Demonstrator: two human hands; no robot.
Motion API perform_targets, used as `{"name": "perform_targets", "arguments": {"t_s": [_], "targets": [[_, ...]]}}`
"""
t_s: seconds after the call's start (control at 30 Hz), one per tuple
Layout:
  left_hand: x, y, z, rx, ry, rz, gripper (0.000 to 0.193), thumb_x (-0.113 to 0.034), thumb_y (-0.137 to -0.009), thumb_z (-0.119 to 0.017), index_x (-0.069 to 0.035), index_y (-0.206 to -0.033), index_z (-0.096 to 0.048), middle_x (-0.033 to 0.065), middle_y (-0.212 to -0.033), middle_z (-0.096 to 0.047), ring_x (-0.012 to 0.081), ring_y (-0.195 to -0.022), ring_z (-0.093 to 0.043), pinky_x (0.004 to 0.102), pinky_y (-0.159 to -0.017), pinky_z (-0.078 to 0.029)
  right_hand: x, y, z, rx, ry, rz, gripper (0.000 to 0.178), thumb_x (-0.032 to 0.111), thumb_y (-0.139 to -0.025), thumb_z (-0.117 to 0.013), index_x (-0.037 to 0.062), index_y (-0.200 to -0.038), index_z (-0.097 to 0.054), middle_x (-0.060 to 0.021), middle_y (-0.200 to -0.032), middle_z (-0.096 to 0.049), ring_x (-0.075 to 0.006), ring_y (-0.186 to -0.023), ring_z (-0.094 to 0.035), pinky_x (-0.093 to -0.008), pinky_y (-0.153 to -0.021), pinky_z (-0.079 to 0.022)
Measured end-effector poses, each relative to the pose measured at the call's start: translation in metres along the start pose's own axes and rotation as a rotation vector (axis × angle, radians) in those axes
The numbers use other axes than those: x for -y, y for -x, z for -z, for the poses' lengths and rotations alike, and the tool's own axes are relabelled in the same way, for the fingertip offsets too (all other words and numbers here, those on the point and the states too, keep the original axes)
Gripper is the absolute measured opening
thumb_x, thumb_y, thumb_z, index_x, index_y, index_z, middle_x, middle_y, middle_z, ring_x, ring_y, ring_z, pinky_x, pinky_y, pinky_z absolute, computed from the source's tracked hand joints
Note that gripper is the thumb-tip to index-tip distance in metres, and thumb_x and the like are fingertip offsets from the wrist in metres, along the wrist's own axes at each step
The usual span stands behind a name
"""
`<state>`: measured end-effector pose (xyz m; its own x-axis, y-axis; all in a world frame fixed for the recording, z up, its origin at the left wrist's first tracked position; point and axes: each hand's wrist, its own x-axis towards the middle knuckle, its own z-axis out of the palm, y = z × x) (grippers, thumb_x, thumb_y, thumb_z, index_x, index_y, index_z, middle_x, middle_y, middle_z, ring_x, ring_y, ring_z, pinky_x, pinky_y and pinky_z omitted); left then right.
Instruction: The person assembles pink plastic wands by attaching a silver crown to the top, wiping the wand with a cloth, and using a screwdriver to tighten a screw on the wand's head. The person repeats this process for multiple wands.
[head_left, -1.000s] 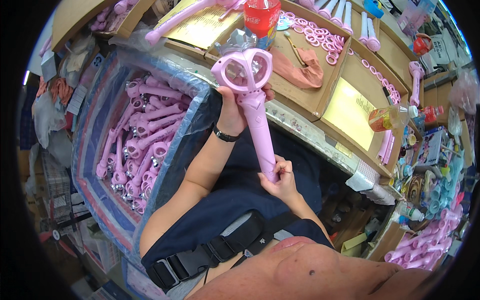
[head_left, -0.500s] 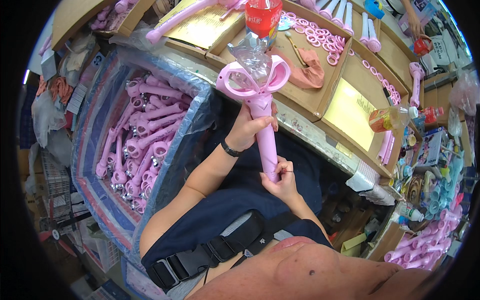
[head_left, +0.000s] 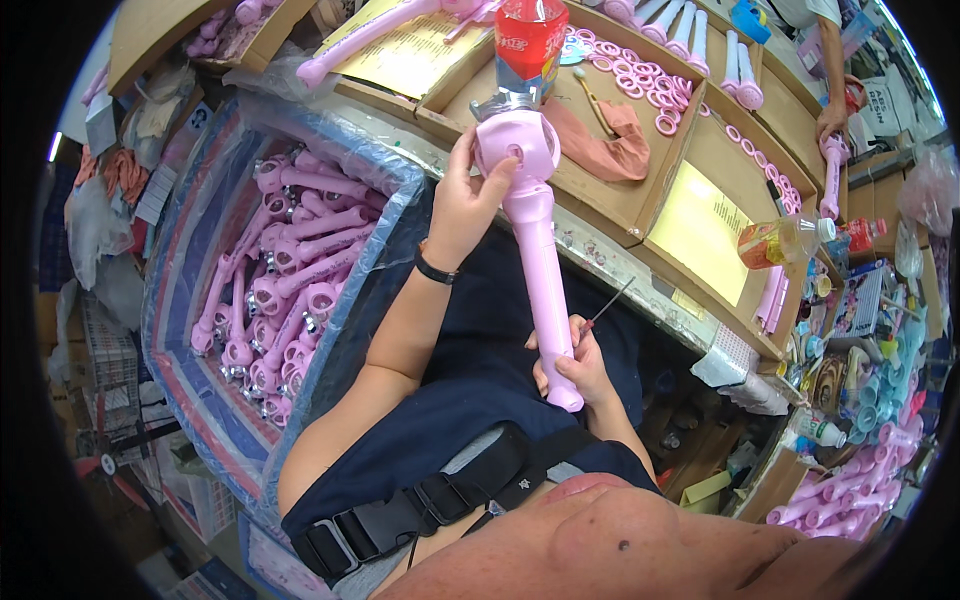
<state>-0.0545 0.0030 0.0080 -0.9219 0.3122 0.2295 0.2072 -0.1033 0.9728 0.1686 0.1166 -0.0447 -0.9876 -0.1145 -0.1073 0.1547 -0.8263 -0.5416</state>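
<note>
A pink toy wand (head_left: 541, 270) slants in front of me, its round head up and its handle toward my body. Around its head, my left hand (head_left: 464, 208) is closed, with the thumb pressed on the pink side. Some silvery clear material shows at the wand's top. My right hand (head_left: 590, 372) grips the lower handle. From between its fingers juts a slim tool with a red grip and a thin metal shaft (head_left: 612, 300), perhaps a screwdriver; its exact kind is unclear. Part of the right fingers is hidden behind the handle.
A plastic-lined striped bag (head_left: 395, 190) of pink wands stands at left. Cardboard trays (head_left: 640, 215) hold pink rings, yellow paper and a cloth (head_left: 620, 150). A red-labelled bottle (head_left: 530, 45) stands beyond the wand. Far right, another person's hand (head_left: 832, 120) touches a pink wand (head_left: 832, 178).
The wand has turned about its length, and its head now shows a side face. My left hand has moved up from its neck to its head. The thin tool has come into sight. Another person's hand reached a wand.
</note>
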Motion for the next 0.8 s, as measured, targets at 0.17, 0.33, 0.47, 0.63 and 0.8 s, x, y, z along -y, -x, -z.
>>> {"name": "perform_targets", "arguments": {"t_s": [0.17, 0.33, 0.47, 0.63, 0.8], "targets": [[-0.001, 0.003, 0.001, -0.047, -0.073, 0.021, 0.051, -0.018, -0.088, -0.06, 0.006, -0.127, -0.039, 0.0153, -0.114, -0.055, 0.0131, -0.09, -0.06, 0.0237, -0.072, -0.05, -0.003, -0.001, 0.004, 0.006, 0.043, 0.001, 0.044, 0.004, -0.079, -0.066, 0.0161, -0.09, -0.025, -0.0248, -0.104, -0.053, -0.0256, -0.064, -0.063, -0.034, -0.052, -0.053], [-0.003, 0.001, 0.001, -0.074, 0.109, -0.047, 0.044, -0.011, -0.089, -0.057, 0.005, -0.126, -0.04, 0.0157, -0.116, -0.055, 0.0133, -0.097, -0.058, 0.024, -0.078, -0.049, 0.006, -0.005, 0.003, 0.038, 0.037, -0.022, 0.047, 0.004, -0.078, -0.068, 0.016, -0.089, -0.024, -0.0252, -0.103, -0.054, -0.0254, -0.063, -0.064, -0.0341, -0.051, -0.053], [-0.006, 0.006, -0.012, -0.096, 0.432, -0.03, 0.053, -0.041, -0.093, -0.048, -0.001, -0.128, -0.04, 0.0099, -0.106, -0.057, 0.0114, -0.083, -0.056, 0.0245, -0.076, -0.047, 0.019, -0.016, -0.003, 0.061, 0.095, -0.013, 0.048, 0.005, -0.077, -0.07, 0.0154, -0.089, -0.024, -0.0265, -0.104, -0.055, -0.0257, -0.064, -0.064, -0.0348, -0.051, -0.054], [-0.006, 0.014, -0.015, 0.1, 1.006, 0.285, 0.071, -0.067, -0.087, -0.036, -0.005, -0.121, -0.045, 0.0107, -0.099, -0.058, 0.0183, -0.072, -0.057, 0.0317, -0.065, -0.05, 0.028, -0.035, -0.01, -0.047, 0.062, -0.159, 0.028, 0.035, -0.093, -0.051, 0.0134, -0.088, -0.034, -0.0346, -0.116, -0.051, -0.0379, -0.069, -0.066, -0.0375, -0.049, -0.057], [-0.008, -0.01, 0.017, -0.065, 0.961, 0.284, 0.063, -0.068, -0.084, -0.042, -0.008, -0.1, -0.05, 0.0081, -0.085, -0.057, 0.0177, -0.067, -0.055, 0.032, -0.063, -0.049, 0.028, -0.027, -0.01, -0.056, 0.118, 0.212, 0.031, 0.04, -0.09, -0.056, 0.0127, -0.091, -0.042, -0.0282, -0.128, -0.045, -0.0315, -0.112, -0.053, -0.04, -0.093, -0.045]]}}
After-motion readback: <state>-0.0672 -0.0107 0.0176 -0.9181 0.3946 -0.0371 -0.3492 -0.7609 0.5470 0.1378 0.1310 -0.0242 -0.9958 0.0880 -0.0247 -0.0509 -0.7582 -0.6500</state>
